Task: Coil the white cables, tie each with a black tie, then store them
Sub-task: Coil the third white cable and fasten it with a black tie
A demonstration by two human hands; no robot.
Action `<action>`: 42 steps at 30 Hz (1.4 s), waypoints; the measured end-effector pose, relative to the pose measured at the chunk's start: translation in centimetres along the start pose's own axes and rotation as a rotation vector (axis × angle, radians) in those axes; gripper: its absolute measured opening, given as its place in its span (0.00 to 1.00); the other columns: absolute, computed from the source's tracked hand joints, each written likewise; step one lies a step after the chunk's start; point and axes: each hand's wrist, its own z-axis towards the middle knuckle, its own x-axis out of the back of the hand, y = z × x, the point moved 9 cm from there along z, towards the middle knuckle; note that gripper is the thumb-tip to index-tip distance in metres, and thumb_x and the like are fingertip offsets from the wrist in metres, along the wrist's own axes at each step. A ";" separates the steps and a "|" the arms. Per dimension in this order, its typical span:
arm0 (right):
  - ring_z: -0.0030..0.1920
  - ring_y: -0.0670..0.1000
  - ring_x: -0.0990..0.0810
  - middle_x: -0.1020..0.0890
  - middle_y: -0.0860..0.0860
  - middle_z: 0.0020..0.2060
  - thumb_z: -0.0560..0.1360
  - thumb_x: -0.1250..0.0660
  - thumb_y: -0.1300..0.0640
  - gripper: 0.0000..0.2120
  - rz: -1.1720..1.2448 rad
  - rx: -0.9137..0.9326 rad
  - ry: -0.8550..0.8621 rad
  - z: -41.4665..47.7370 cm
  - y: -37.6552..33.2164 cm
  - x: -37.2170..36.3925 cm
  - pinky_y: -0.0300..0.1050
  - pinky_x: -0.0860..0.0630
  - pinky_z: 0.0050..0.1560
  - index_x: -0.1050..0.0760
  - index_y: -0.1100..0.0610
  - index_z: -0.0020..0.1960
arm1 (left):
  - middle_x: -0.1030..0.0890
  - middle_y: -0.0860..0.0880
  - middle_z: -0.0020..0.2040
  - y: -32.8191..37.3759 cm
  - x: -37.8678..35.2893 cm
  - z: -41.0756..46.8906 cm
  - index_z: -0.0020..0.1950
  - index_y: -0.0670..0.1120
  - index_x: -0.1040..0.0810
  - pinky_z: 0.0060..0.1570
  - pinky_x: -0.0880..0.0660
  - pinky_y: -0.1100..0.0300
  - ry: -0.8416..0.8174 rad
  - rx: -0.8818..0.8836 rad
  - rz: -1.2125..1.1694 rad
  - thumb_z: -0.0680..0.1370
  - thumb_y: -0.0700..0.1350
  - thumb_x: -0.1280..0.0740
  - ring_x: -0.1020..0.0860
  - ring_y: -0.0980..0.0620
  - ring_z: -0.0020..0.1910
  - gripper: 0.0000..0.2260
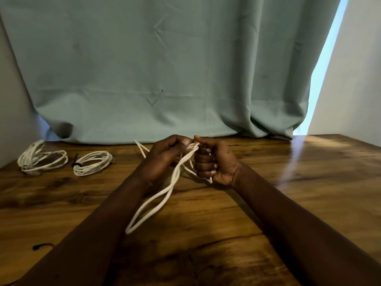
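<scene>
Both hands meet above the middle of the wooden table (268, 203). My right hand (214, 162) is fisted around loops of a white cable (165, 193), thumb on top. My left hand (165, 155) pinches the same cable beside it. Long loops of that cable hang toward me, and a loose end sticks out behind my left hand. At the far left lie two coiled white cables: one coil (92, 163) has a black tie (76, 164) around its left side, and the other coil (41, 159) shows no tie. A loose black tie (40, 247) lies near my left forearm.
A teal curtain (165, 69) hangs behind the table's back edge. A pale wall (350, 79) stands at the right, with a bright gap beside the curtain. No storage container is in view.
</scene>
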 end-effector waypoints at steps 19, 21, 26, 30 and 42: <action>0.15 0.43 0.40 0.36 0.47 0.19 0.83 0.39 0.43 0.25 0.061 0.032 0.195 0.2 0.2 1.0 0.33 0.41 0.17 0.32 0.54 0.30 | 0.33 0.51 0.29 -2.7 -2.1 0.4 0.64 0.42 0.24 0.30 0.32 0.62 0.061 0.340 -0.622 0.86 0.41 0.42 0.36 0.58 0.23 0.10; 0.16 0.43 0.41 0.36 0.46 0.18 0.84 0.42 0.47 0.25 0.067 0.024 0.188 0.2 0.3 1.0 0.34 0.41 0.19 0.32 0.55 0.30 | 0.34 0.51 0.29 -3.0 -1.7 0.4 0.63 0.43 0.24 0.23 0.39 0.65 0.107 0.363 -0.628 0.86 0.42 0.41 0.38 0.59 0.22 0.09; 0.20 0.45 0.45 0.38 0.45 0.20 0.80 0.43 0.45 0.22 0.098 -0.021 0.190 0.4 0.7 0.4 0.37 0.42 0.22 0.33 0.54 0.31 | 0.28 0.50 0.31 -3.3 -0.1 0.8 0.54 0.46 0.22 0.18 0.44 0.68 0.227 0.383 -0.542 0.82 0.39 0.35 0.39 0.59 0.21 0.04; 0.17 0.45 0.41 0.38 0.46 0.19 0.80 0.43 0.36 0.28 0.072 -0.034 0.279 0.6 1.3 1.2 0.33 0.42 0.17 0.34 0.53 0.29 | 0.27 0.49 0.33 -4.2 -0.5 0.4 0.55 0.41 0.20 0.21 0.38 0.67 0.172 0.407 -0.507 0.82 0.36 0.37 0.35 0.59 0.23 0.07; 0.18 0.44 0.41 0.37 0.45 0.20 0.80 0.41 0.33 0.27 -0.105 -0.041 0.320 0.5 1.5 2.1 0.34 0.45 0.19 0.32 0.53 0.32 | 0.18 0.45 0.40 -4.5 -0.2 0.1 0.53 0.41 0.18 0.35 0.22 0.61 0.175 0.408 -0.379 0.81 0.29 0.40 0.23 0.53 0.34 0.12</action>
